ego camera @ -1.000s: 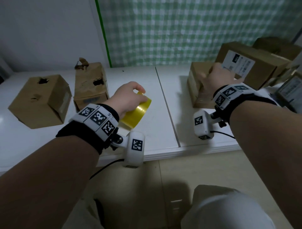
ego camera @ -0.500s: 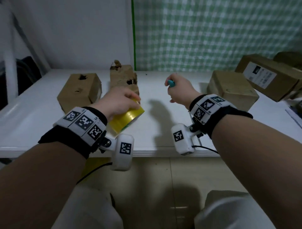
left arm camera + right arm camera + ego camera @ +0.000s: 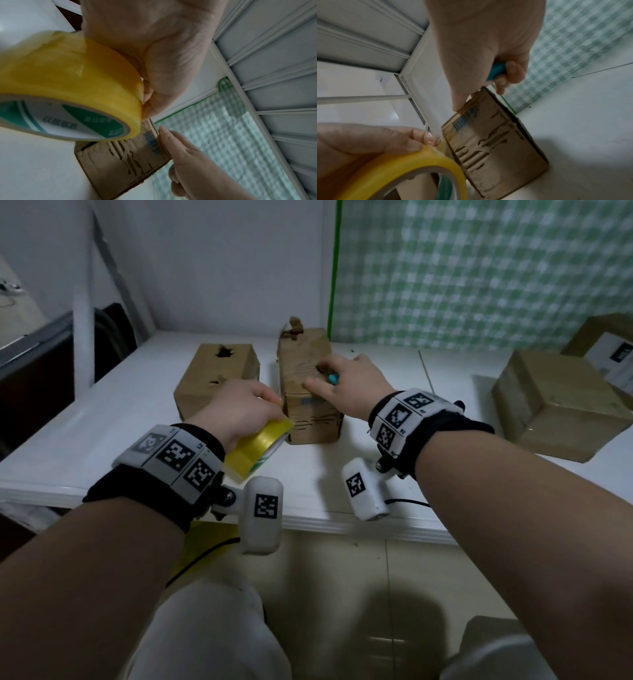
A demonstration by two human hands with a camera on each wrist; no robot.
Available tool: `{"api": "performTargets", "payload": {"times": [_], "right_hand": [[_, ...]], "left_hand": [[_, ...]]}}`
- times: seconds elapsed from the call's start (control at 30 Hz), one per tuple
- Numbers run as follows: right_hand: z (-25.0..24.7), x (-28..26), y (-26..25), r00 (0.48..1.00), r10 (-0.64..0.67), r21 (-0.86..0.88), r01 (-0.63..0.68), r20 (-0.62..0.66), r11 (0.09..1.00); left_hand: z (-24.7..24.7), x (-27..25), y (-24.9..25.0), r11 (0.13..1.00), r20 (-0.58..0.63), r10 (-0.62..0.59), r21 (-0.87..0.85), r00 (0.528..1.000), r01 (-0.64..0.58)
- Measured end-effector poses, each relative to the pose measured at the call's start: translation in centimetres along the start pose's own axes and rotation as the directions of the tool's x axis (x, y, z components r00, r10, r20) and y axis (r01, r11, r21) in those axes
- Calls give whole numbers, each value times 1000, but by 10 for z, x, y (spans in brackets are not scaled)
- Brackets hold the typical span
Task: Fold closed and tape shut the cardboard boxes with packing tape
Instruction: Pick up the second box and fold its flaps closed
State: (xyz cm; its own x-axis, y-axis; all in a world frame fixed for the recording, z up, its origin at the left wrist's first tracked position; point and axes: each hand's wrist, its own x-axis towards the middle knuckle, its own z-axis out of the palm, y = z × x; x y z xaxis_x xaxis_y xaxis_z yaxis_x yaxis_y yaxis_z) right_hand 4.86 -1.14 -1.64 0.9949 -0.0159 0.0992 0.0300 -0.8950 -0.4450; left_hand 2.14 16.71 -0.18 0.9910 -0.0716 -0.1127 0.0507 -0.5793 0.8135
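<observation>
On the white bench (image 3: 102, 440), the left hand (image 3: 236, 409) grips the yellow tape roll (image 3: 255, 451) beside the tall cardboard box (image 3: 308, 392), which the right hand (image 3: 346, 386), holding a teal tool (image 3: 333, 377), steadies, likely for taping.

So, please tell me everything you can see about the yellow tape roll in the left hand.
The yellow tape roll is a translucent yellow packing tape wound on a cardboard core with a white and green printed inner label. The left hand grips it from above, tilted, close to the near left corner of the torn cardboard box. Whether it touches the box or table cannot be told.
</observation>
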Motion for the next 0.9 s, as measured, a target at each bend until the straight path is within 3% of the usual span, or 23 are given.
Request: {"api": "performTargets", "payload": {"times": [0.23,0.4,0.53,0.63,0.77,0.9], "right_hand": [[-24,-22,5,996,-89,-61,89,13,994],[-41,-40,21,999,4,-30,-3,52,1000],[-48,-58,29,997,71,0,-71,-12,998],[-48,-66,33,997,83,14,-83,-6,996],[-46,-71,39,994,105,49,-105,2,993],[-47,-73,47,992,125,48,-123,-36,991]], "left_hand": [[7,-3,3,998,-53,19,54,998,-16],[12,-12,7,968,-30,66,244,997,-56],[18,-21,7,873,76,77,477,994,-104],[22,-27,6,775,197,3,619,980,-127],[27,-32,5,685,358,-109,703,927,-191],[29,-33,11,604,449,-133,744,884,-287]]}}
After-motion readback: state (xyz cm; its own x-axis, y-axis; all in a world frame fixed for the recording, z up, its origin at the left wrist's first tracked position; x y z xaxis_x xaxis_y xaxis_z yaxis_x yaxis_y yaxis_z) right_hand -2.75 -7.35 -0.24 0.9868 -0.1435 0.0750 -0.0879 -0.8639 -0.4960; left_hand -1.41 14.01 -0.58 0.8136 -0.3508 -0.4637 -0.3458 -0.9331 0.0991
